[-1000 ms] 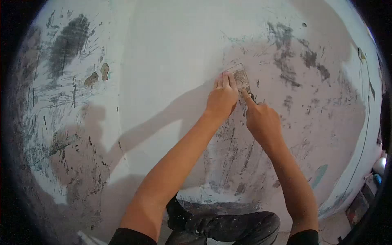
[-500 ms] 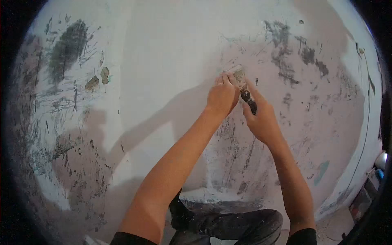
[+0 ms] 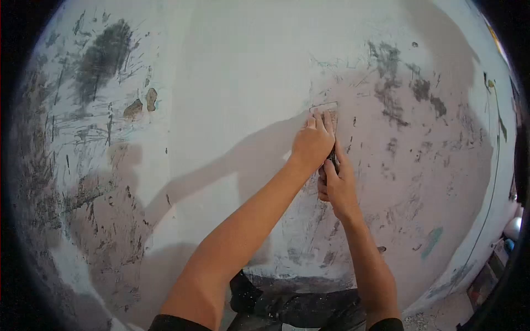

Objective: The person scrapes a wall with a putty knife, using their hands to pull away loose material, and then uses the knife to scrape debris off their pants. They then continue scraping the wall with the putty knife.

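Observation:
A wide-bladed scraper [image 3: 334, 117] lies against the scuffed white wall [image 3: 232, 66], its blade edge pointing up. My right hand [image 3: 338, 185] is wrapped round its dark handle, most of which the fingers cover. Above and to the left, my left hand [image 3: 313, 140] presses its outstretched fingers flat on the blade. Thin scratches and dark marks surround the blade on the wall.
Dark smudges [image 3: 105, 60] and two chipped patches [image 3: 151, 99] mark the wall at left. Containers [image 3: 488, 276] and a rounded white object [image 3: 513, 227] are at lower right. My bent leg [image 3: 309, 308] is at the bottom, near the wall's base.
The scraper has turned more upright and sits slightly lower. My right hand has moved down and a little left, with its arm swung inward. My left hand has shifted slightly right and down across the blade.

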Demonstrator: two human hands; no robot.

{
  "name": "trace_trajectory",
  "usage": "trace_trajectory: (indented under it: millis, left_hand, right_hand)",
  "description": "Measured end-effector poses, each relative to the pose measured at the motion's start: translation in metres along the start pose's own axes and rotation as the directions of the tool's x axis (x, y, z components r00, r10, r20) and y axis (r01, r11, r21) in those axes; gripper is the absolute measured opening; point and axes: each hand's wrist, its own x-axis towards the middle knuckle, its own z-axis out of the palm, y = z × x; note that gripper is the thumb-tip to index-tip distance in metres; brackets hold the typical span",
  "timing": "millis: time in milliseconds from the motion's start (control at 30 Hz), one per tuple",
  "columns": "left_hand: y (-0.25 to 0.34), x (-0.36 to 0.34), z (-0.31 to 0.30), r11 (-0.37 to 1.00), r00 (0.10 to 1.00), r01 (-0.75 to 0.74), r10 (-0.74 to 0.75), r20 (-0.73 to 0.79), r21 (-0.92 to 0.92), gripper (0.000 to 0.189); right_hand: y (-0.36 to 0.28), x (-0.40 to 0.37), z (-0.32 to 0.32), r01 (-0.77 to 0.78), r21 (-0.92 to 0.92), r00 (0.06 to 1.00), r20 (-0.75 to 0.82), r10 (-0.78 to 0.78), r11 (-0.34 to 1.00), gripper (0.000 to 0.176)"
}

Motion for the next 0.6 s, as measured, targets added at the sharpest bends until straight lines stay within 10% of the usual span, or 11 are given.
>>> trace_trajectory:
  millis: [600]
  left_hand:
    - [-0.009, 0.019, -0.005, 0.994, 0.998, 0.043, -0.037, 0.058, -0.105, 0.049]
  right_hand:
    - [-0.004, 0.02, 0.005, 0.116, -0.1, 0.978, -0.16, -0.131, 0.988, 0.051]
